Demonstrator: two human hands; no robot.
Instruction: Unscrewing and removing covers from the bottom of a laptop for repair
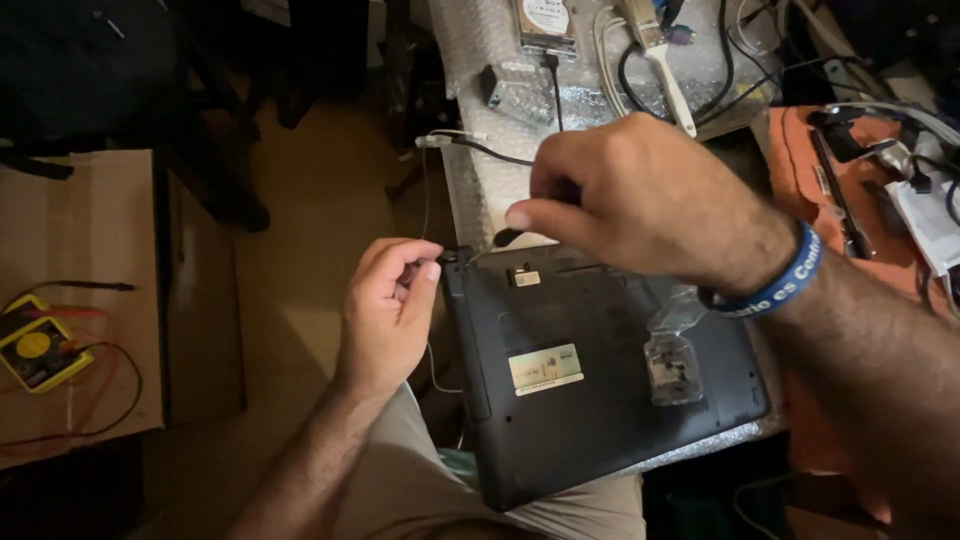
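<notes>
A black laptop (590, 400) lies upside down on my lap and the bench edge, with a pale sticker on its base. My right hand (640, 200) hovers over its far edge, fingers pinched on a thin dark tool whose tip points toward the laptop's back left corner. A blue wristband circles that wrist. My left hand (390, 305) sits at the laptop's left back corner, fingers curled, thumb and forefinger pressed together; what it pinches is too small to see. A small clear plastic bag (672, 360) rests on the laptop's base.
Bubble wrap (480, 50) covers the bench behind, carrying a hard drive (545, 22), a paintbrush (660, 60) and black cables. An orange cloth (800, 170) with tools lies at right. A yellow multimeter (35, 350) sits on a cardboard box (80, 220) at left.
</notes>
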